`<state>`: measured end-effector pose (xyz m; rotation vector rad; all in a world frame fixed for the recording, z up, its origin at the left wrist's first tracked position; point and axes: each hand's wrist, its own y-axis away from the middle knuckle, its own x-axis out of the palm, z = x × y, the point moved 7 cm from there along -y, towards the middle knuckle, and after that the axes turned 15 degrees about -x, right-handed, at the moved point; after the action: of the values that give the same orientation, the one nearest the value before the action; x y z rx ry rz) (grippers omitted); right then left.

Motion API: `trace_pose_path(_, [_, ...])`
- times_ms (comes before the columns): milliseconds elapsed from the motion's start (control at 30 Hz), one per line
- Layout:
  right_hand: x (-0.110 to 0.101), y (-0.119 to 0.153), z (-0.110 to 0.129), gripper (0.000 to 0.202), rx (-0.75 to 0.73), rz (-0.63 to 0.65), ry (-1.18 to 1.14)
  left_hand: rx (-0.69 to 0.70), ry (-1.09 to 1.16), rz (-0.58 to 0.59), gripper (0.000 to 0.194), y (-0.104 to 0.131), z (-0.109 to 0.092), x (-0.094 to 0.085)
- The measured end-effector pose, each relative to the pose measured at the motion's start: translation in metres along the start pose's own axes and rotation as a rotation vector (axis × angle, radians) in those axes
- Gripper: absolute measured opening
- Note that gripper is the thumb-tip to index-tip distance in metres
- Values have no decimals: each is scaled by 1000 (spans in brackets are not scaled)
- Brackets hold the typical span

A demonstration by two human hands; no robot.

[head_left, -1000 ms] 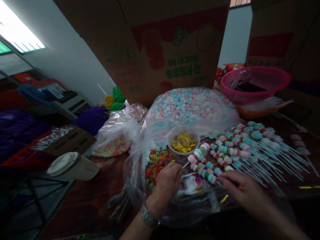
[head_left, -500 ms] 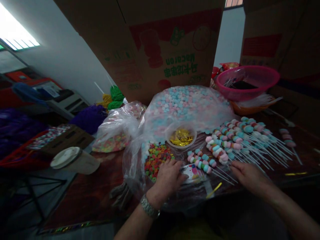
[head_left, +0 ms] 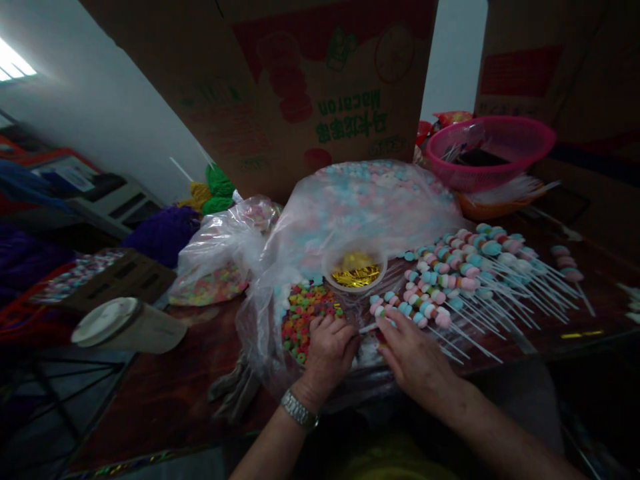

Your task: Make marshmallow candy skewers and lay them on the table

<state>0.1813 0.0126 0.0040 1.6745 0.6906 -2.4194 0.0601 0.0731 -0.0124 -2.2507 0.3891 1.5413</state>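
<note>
At the left of the frame, a lidded cup (head_left: 150, 327) lies tilted on the dark table (head_left: 150, 393). Right of it, at lower left of centre, a crumpled grey glove (head_left: 235, 390) lies by the edge of a clear plastic bag (head_left: 260, 327). Multicoloured ring candies (head_left: 301, 317) are heaped at centre, against the fingers of the left hand (head_left: 327, 350), which wears a metal-banded watch (head_left: 299, 409). Its fingers are bunched; whether they are closed on anything cannot be told. A white stick (head_left: 369, 327) spans the narrow gap between the hands, its left end by the left thumb, its right end at the forefinger of the right hand (head_left: 417, 357). The right thumb and forefinger stand slightly apart; a clamp on the stick cannot be confirmed. Above the gap stands a round tub (head_left: 327, 272) of gold strips (head_left: 356, 275). Candy skewers (head_left: 465, 267) lie layered right of centre, the nearest ones beside the right fingers. A pink basket (head_left: 493, 175) sits at upper right.
</note>
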Motion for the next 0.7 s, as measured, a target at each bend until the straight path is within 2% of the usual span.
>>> trace_pose_path(33, [4,-10,4,30,-38,8,24,35,12,-32,19,2,-1,-2])
trace_pose_path(133, [15,-29,10,11,-163,72,56,70,55,-80,21,8,-1,-7])
trace_pose_path(200, [21,-33,12,9,-215,87,77,57,58,-37,15,8,1,-4])
trace_pose_path(333, [21,-33,9,7,-276,68,166,34,-53,126,42,4,3,11])
trace_pose_path(433, [-7,-25,-11,16,-217,-16,254,3,-128,211,54,0,7,11])
trace_pose_path(533, [-60,1,-26,23,-117,-212,390,-21,-113,205,72,-1,0,-13])
trace_pose_path(567, [-76,11,-24,22,-122,-266,410,-14,-83,169,78,0,-8,-26])
trace_pose_path(633, [-90,27,-8,21,-197,-255,306,93,32,86,92,6,-36,-53])
trace_pose_path(667, [-91,33,3,22,-248,-225,198,170,89,98,92,12,-53,-61])
trace_pose_path(700, [-89,39,14,22,-284,-201,94,239,133,146,84,18,-69,-63])
